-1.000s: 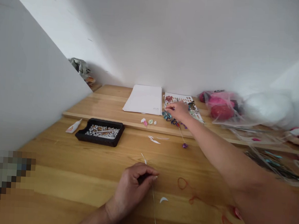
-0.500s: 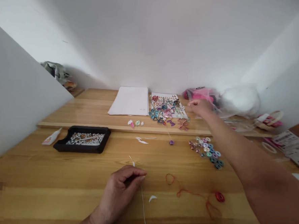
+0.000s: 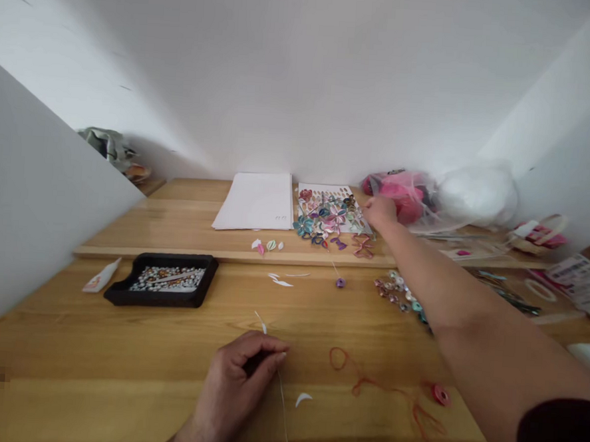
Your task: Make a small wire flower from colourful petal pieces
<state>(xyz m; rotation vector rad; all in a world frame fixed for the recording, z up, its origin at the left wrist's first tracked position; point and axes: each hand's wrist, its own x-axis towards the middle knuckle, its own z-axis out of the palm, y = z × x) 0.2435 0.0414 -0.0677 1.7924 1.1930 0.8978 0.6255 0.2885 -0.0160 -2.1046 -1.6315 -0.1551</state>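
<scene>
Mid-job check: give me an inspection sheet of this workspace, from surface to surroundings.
Surface: wooden tabletop, with a raised wooden shelf behind.
Job's things: pale thread between left hand and lower picture edge; white crescent beside it; colourful ornaments on the shelf.
Clutter: black tray of beads, squeeze tube, loose red thread, red spool.
Grip: left hand pinches the pale thread; right hand is beside the colourful ornaments, whether holding anything cannot be told.
Cables: nothing seen.
Surroundings: white wall behind; plastic bags and a basket at the shelf's right.

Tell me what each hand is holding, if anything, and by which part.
The left hand appears to pinch a pale thread at the top of its visible stretch. For the right hand, I can't tell.
</scene>
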